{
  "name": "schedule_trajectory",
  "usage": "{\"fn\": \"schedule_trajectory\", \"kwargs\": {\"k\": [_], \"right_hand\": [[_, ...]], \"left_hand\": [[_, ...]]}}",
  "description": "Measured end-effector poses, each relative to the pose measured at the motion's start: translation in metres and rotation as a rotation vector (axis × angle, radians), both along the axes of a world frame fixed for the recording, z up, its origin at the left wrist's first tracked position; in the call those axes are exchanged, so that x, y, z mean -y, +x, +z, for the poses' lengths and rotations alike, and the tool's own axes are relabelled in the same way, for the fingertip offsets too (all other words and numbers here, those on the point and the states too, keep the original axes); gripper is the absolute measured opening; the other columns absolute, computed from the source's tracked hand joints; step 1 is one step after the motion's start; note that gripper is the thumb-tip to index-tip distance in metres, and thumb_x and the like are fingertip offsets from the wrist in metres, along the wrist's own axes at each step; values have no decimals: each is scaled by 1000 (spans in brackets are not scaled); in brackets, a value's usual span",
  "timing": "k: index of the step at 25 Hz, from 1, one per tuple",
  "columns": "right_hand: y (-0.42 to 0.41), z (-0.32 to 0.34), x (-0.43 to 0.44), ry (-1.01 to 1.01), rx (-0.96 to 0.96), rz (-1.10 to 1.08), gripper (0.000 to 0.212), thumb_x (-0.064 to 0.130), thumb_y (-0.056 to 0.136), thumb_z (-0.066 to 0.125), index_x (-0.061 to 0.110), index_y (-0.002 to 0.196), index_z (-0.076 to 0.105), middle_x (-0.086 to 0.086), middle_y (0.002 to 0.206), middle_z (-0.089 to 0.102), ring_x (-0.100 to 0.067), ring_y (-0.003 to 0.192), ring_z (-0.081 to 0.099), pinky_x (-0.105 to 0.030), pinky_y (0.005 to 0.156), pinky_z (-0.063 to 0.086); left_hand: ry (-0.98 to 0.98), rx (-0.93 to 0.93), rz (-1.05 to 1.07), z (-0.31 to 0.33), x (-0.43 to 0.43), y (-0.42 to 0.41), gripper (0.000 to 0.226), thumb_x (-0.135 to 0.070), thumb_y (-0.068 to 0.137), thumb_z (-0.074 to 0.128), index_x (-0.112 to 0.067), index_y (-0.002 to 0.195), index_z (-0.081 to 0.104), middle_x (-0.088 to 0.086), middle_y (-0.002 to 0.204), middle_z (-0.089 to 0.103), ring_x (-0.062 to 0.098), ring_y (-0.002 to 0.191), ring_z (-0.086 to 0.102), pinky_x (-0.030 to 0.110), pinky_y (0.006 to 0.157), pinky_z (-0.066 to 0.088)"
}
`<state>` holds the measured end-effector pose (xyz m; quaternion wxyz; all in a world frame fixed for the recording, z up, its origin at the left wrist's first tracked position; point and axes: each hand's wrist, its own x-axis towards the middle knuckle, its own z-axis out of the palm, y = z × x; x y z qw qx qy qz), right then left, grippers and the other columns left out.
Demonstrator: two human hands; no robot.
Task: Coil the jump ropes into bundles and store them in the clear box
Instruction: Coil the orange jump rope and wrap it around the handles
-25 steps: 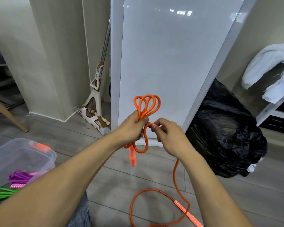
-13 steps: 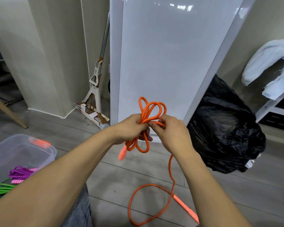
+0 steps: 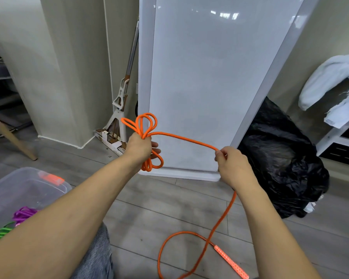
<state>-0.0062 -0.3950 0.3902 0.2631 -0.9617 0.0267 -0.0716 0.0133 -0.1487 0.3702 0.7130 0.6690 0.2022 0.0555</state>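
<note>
My left hand (image 3: 139, 148) grips a bundle of loops of the orange jump rope (image 3: 186, 138); loops stick out above and below the fist. From the bundle a taut strand runs right to my right hand (image 3: 231, 165), which pinches it. Below that hand the rope hangs down to the floor, curls in a loop and ends in an orange patterned handle (image 3: 231, 262). The clear box (image 3: 26, 186) stands at the lower left, with a purple rope bundle (image 3: 23, 214) and a green rope bundle (image 3: 3, 231) inside.
A white panel (image 3: 206, 83) leans against the wall straight ahead. A black rubbish bag (image 3: 284, 158) lies to its right, a mop (image 3: 120, 109) to its left. A shelf with white cloth (image 3: 330, 81) is at the far right, a wooden leg (image 3: 10, 135) at the left.
My right hand has moved away to the right, drawing a strand out taut from the bundle. The orange handle that hung below my left hand is no longer visible.
</note>
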Motion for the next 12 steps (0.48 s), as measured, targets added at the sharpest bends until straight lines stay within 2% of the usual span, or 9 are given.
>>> {"fn": "schedule_trajectory", "kwargs": {"k": [2, 4, 6, 9, 12], "right_hand": [[-1, 3, -9, 130, 71, 3, 34, 34, 105, 39, 12, 94, 61, -2, 81, 63, -20, 64, 55, -33, 58, 44], [-3, 4, -20, 195, 106, 23, 35, 33, 106, 37, 11, 93, 60, 3, 75, 59, -16, 59, 51, -30, 54, 36], [-8, 2, -29, 188, 106, 48, 36, 35, 106, 34, 14, 93, 59, 2, 78, 60, -19, 65, 54, -32, 58, 41], [-14, -2, -47, 103, 54, 129, 33, 32, 106, 29, 15, 99, 56, -4, 92, 63, -27, 82, 59, -41, 74, 50], [-20, -8, -66, 15, -28, 254, 31, 32, 107, 25, 16, 102, 51, -6, 96, 63, -29, 86, 60, -40, 69, 46]], "left_hand": [[-73, -10, -61, 4, 8, -5, 18, -9, 104, 38, -7, 112, 54, 15, 95, 68, 29, 82, 71, 44, 73, 60], [-117, -15, -125, 7, 19, -12, 15, -8, 103, 39, -9, 104, 53, 16, 98, 71, 29, 88, 72, 44, 75, 60], [-139, -9, -189, 6, 30, -15, 13, -8, 103, 40, -10, 106, 53, 15, 100, 73, 29, 92, 72, 47, 80, 60], [-130, 9, -272, 3, 44, -19, 15, -8, 103, 41, -10, 111, 53, 14, 104, 73, 28, 94, 73, 48, 83, 60], [-118, 66, -278, 0, 57, -23, 14, -7, 100, 46, -6, 104, 59, 11, 94, 71, 23, 84, 71, 38, 68, 61]]}}
